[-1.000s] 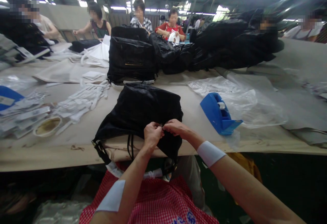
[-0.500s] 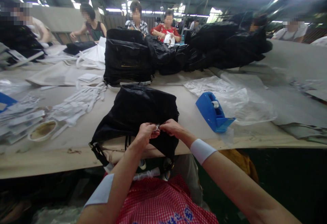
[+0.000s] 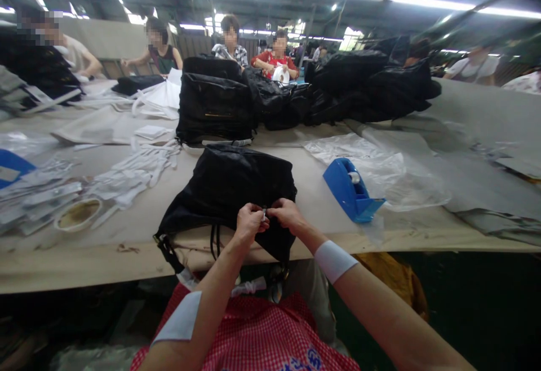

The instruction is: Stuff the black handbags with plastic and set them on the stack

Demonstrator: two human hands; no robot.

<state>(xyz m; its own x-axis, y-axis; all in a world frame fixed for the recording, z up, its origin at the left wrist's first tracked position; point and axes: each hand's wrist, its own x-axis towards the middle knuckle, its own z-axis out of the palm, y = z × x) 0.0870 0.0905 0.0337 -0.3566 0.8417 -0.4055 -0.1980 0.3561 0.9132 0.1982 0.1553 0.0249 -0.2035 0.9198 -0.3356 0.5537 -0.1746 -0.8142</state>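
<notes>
A black bag [image 3: 236, 176] lies on the table in front of me, its strap hanging over the front edge. My left hand [image 3: 250, 221] pinches a small whitish piece [image 3: 264, 213] against the bag's near side; what it is exactly is too small to tell. Close beside it, my right hand [image 3: 287, 213] has its fingertips pressed together at the same spot. Whatever those fingers hold is hidden.
To the right stands a blue tape dispenser [image 3: 353, 193] before crumpled clear plastic [image 3: 380, 162]. At the left lie white strips [image 3: 135, 171] and a shallow round dish [image 3: 78, 215]. Stacked black bags [image 3: 215, 103] stand behind; several people work beyond.
The view has shifted slightly, so most things sit a little lower. Both hands stay together at the bag, with the small whitish piece now showing more upright between them.
</notes>
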